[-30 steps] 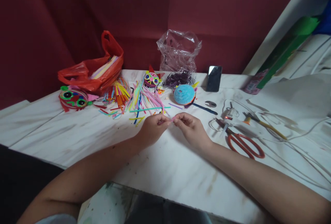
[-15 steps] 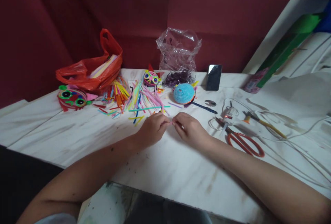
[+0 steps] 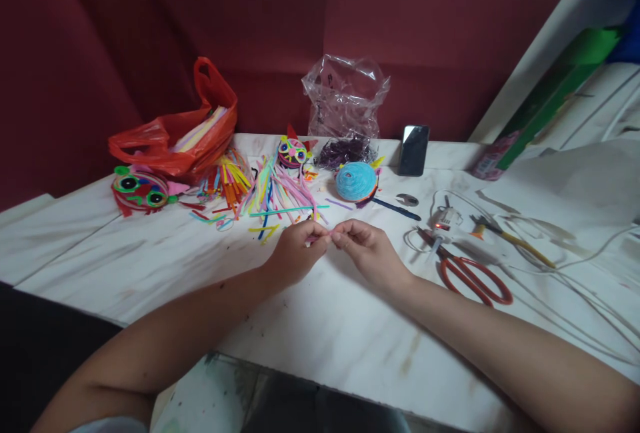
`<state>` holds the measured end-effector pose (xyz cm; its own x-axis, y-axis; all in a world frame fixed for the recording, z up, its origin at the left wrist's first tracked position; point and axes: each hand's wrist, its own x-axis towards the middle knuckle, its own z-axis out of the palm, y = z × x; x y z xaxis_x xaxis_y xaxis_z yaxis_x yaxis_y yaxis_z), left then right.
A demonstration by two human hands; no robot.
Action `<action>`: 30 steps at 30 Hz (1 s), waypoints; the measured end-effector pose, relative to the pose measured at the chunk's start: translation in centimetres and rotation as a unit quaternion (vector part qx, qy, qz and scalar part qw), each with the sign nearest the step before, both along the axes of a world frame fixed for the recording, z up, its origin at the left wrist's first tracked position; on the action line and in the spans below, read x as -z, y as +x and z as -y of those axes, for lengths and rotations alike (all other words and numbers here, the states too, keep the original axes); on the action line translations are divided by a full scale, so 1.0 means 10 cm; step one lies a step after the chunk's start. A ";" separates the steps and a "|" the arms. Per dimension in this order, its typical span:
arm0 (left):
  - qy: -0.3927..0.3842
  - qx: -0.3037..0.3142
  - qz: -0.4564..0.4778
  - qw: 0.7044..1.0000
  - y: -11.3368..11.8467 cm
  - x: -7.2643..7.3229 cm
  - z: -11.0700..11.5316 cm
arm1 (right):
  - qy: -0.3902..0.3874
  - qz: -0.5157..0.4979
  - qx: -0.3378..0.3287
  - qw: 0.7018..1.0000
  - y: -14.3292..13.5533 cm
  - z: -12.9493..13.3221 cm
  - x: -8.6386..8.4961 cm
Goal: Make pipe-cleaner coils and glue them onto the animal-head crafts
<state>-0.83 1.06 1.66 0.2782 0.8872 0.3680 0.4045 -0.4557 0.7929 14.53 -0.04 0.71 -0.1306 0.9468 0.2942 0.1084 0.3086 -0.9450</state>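
Above the marble-patterned table (image 3: 320,333), my left hand (image 3: 297,252) and my right hand (image 3: 371,253) meet fingertip to fingertip. Both are closed in a pinch on a short pink pipe cleaner (image 3: 331,234), mostly hidden by the fingers. Just beyond them lies a loose pile of colored pipe cleaners (image 3: 280,186), with a green strand (image 3: 290,210) across its near side. A small fuzzy animal face (image 3: 293,151) with blue eyes sits behind that pile. To its right is a blue coiled disc (image 3: 357,181) with yellow points at its edge.
A red plastic bag (image 3: 213,130) and a larger colorful animal face (image 3: 143,190) stand at left. Behind are a clear bag (image 3: 345,106) and a phone (image 3: 413,150). At right lie orange-handled scissors (image 3: 475,280), pliers (image 3: 520,244), a white power plug (image 3: 447,218) and cables.
Both hands still pinch the pink piece. Their fingertips have drawn closer together, and the finger positions have shifted, with the left thumb now further over the piece.
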 end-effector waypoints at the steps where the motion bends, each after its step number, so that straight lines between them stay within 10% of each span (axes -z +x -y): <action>1: -0.010 -0.003 0.001 1.000 0.00 0.01 0.00 | 0.007 0.006 0.004 1.000 0.00 0.00 0.01; 12: 0.075 0.011 -0.044 0.996 -0.06 0.00 -0.06 | 0.093 0.180 0.019 0.979 0.09 -0.04 -0.09; 24: 0.301 0.070 -0.195 0.931 -0.11 0.09 -0.08 | 0.282 0.366 -0.007 0.887 0.14 -0.02 -0.08; 30: 0.178 0.020 -0.097 0.979 -0.08 -0.01 -0.05 | 0.146 0.169 -0.036 0.974 0.09 -0.03 -0.06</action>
<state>-1.60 1.54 1.73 0.4042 0.7002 0.5886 0.5080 -0.7069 0.4921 15.38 0.24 1.30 -0.3302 0.8139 0.4780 0.3662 0.5772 -0.7299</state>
